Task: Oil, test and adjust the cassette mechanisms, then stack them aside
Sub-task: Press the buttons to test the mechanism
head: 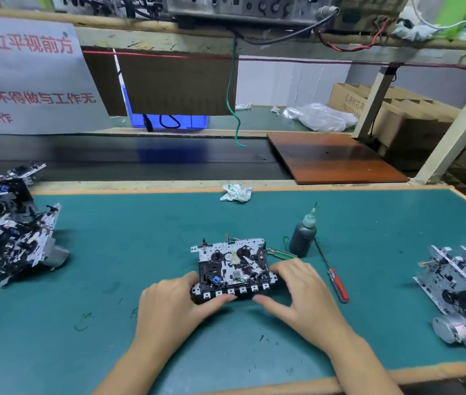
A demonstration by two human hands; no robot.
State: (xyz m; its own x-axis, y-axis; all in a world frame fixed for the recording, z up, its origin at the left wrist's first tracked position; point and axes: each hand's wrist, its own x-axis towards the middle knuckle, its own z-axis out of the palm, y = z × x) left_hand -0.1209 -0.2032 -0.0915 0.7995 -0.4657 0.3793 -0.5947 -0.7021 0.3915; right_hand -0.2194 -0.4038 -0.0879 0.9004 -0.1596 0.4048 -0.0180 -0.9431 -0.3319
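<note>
The green mat (254,352) covers the whole bench, felt-like, scuffed and flecked with marks. On its left edge sits a stack (9,229) of finished-looking mechanisms, all stamped metal and black plastic, piled unevenly; a second batch (465,283) lies at the right, with a round motor can showing. Dead centre, just ahead of both wrists, lies the mechanism (233,266) in hand, flat, its long axis running left to right and its key row toward the person. The left hand (174,303) grasps its left end, thumb along the keys; the right hand (305,292) holds the right end, thumb under the front edge. Each hand looks equally near. Just beyond the right hand stand the dark, soft-sided oil bottle (302,236) and a thin red-handled screwdriver (331,269). A crumpled wipe (236,192) lies at the far edge.
</note>
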